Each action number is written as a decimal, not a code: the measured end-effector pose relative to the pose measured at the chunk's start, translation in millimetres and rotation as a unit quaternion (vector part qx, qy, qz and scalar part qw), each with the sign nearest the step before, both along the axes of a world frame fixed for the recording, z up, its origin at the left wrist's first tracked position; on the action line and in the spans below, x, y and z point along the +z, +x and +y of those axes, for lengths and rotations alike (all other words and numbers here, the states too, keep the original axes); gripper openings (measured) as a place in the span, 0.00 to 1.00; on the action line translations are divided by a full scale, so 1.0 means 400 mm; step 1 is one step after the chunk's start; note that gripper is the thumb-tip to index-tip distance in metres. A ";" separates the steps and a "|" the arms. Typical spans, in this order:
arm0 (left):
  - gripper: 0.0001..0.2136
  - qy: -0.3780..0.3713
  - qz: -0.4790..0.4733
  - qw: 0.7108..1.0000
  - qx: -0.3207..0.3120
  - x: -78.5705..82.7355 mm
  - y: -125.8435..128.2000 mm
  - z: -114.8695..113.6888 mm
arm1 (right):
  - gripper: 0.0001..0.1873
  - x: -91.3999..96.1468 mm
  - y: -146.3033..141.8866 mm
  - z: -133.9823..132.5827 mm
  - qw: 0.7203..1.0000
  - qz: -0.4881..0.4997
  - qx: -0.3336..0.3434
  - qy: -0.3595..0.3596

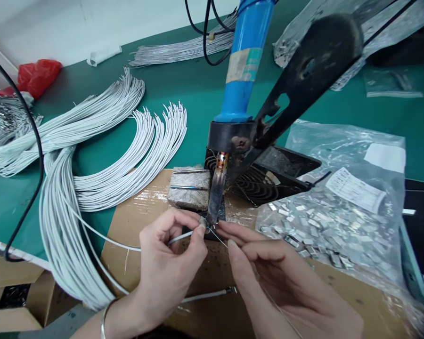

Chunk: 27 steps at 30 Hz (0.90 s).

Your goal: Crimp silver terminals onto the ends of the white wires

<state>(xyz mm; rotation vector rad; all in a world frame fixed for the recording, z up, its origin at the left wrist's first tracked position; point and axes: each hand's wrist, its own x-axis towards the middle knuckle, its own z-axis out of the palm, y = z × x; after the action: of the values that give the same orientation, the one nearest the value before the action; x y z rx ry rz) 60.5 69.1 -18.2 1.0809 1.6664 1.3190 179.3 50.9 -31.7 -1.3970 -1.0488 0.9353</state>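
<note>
My left hand pinches the end of a white wire between thumb and forefinger, right at the tip of the soldering iron. My right hand pinches a thin strand of solder wire and holds it to the same tip. The iron has a blue handle and hangs fixed in a black stand. Both hands rest over a taped brown cardboard sheet.
Bundles of white wires curve across the green table at left. A clear bag of small metal parts lies at right. A black fan grille sits behind the iron, a wire-cleaning block beside it. Cardboard boxes stand at bottom left.
</note>
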 end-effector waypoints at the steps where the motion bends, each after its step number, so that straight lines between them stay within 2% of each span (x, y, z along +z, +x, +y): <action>1: 0.06 0.000 0.000 1.000 0.000 0.001 0.001 0.000 | 0.10 0.001 -0.001 0.000 1.000 0.004 -0.002 -0.001; 5: 0.06 -0.004 0.002 1.000 -0.004 0.005 0.002 0.000 | 0.10 0.003 -0.001 -0.001 1.000 0.006 0.016 0.009; 16: 0.06 -0.020 0.005 1.000 -0.009 -0.001 -0.005 -0.001 | 0.11 0.014 -0.011 -0.003 1.000 0.011 -0.010 -0.024; 27: 0.06 -0.016 0.004 1.000 -0.006 0.006 -0.005 -0.004 | 0.10 0.005 -0.007 -0.003 1.000 -0.013 -0.012 0.003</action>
<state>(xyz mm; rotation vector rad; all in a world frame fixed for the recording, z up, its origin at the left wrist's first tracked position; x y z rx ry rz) 58.6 67.7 -15.8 1.0785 1.6788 1.2782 176.4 49.6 -29.6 -1.4161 -1.0511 0.8979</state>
